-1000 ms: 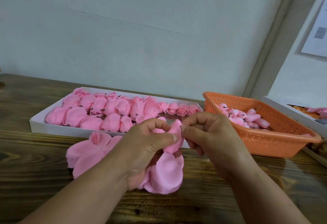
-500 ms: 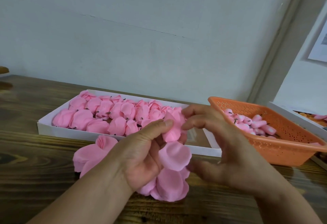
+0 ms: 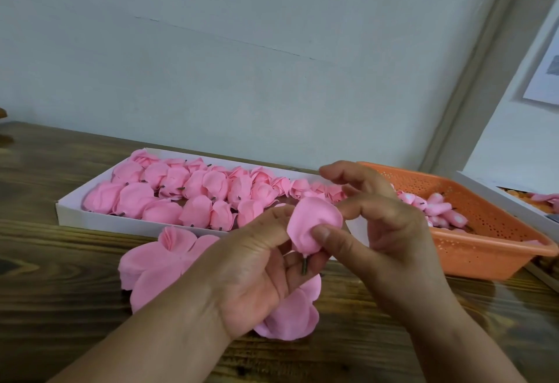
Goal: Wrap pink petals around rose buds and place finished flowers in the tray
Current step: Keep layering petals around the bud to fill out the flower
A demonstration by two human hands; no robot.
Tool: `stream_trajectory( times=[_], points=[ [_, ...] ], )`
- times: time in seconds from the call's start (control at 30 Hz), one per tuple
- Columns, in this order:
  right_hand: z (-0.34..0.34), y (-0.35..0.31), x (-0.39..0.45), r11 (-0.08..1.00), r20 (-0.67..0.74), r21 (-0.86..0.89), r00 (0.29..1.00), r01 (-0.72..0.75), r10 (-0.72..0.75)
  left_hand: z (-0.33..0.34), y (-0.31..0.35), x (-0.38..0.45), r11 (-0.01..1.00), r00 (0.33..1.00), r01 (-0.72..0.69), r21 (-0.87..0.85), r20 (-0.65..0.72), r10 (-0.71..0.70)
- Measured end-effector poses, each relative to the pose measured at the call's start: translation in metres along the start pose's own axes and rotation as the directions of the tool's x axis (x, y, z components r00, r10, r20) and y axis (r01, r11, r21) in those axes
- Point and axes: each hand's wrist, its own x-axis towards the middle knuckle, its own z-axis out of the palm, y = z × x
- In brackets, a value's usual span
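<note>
Head view: your dark, grained wooden table (image 3: 60,307) carries a long, shallow white tray (image 3: 69,211) against the wall, packed with finished pink flowers (image 3: 193,193), soft rounded heads with short dark stems poking out. To its right sits an orange perforated plastic basket (image 3: 490,249) holding small pink rose buds (image 3: 435,208). A second white box (image 3: 496,195) shows at the far right edge; its contents are unclear. Loose pink petals (image 3: 157,264), thin and matte, lie flat in a pile on the table just in front of the tray and under your wrists. Your left hand (image 3: 254,273) is curled, palm up, gripping the flower in progress (image 3: 311,225) above the petal pile, its dark stem pointing down between the fingers. Your right hand (image 3: 390,231) pinches the outer petal of that flower with the thumb, the index finger raised and bent.
</note>
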Motion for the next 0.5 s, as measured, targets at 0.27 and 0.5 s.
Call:
stream_trajectory(
  times=[0.27, 0.5],
  points=[
    [0.0041, -0.0002, 0.0000, 0.998, -0.035, 0.062, 0.999, -0.030, 0.032, 0.0039, -0.0007, -0.0018, 0.998, 0.999, -0.052, 0.021, 0.003, 0.052],
    [0.0021, -0.0002, 0.0013, 0.995, -0.040, 0.073, 0.997, -0.069, 0.073, 0.0013, 0.0041, -0.0033, 0.990, 0.990, -0.111, 0.082, 0.091, 0.103]
  ],
)
